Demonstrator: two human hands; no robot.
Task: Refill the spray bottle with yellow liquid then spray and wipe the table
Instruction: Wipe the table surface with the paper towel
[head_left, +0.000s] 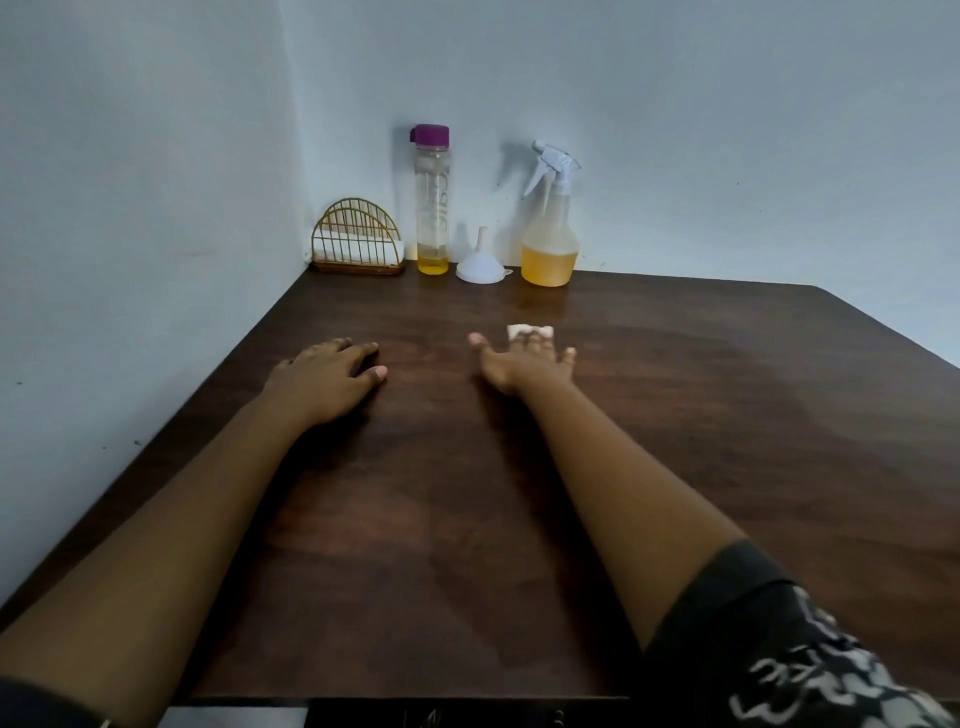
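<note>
A spray bottle (549, 249) with a white trigger head stands at the back of the dark wooden table (727, 415), yellow liquid in its lower part. To its left lies an upturned white funnel (481, 265). Further left stands a tall clear bottle (432, 202) with a purple cap and a little yellow liquid at the bottom. My right hand (524, 358) presses flat, fingers spread, on a white tissue (529, 331) in the middle of the table. My left hand (332, 371) rests flat on the table to the left, holding nothing.
A gold wire napkin holder (357, 239) with white tissues sits in the back left corner against the walls. A darker, damp-looking patch shows on the table right of my right hand. The table's near edge runs along the bottom.
</note>
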